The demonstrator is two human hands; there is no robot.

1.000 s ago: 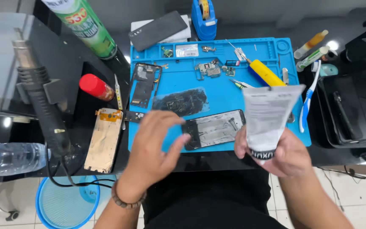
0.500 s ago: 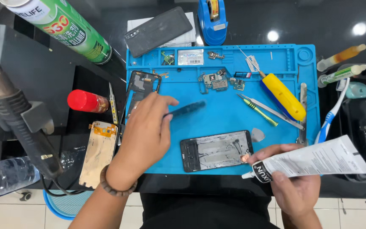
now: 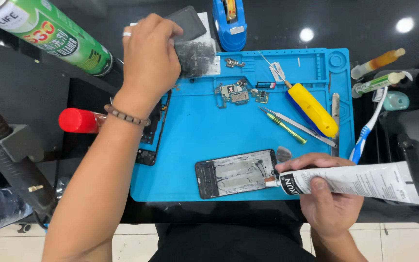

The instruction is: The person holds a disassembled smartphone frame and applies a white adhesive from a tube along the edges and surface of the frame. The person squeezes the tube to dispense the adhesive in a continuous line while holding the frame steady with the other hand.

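My right hand [image 3: 328, 194] grips a white glue tube [image 3: 360, 182], its nozzle resting at the right end of an opened phone frame [image 3: 236, 172] lying near the front edge of the blue work mat [image 3: 195, 145]. My left hand [image 3: 149, 53] is stretched to the mat's far left corner and holds a dark, crumpled film [image 3: 197, 56] over a dark phone back panel [image 3: 187, 22]. A black phone mid-frame [image 3: 152, 136] lies on the mat's left edge, partly under my left forearm.
On the mat sit small circuit boards [image 3: 236, 92], a yellow-handled screwdriver [image 3: 311, 109], tweezers [image 3: 299, 127] and a green driver [image 3: 284, 127]. A green spray can [image 3: 49, 39], red cap [image 3: 78, 120], hot-air handle [image 3: 10, 160], blue tape dispenser [image 3: 229, 22] and toothbrush [image 3: 367, 128] surround it.
My left hand has lifted the dark film off the mat's middle and carried it to the far left corner. My right hand has turned the tube flat and brought its nozzle to the phone frame.
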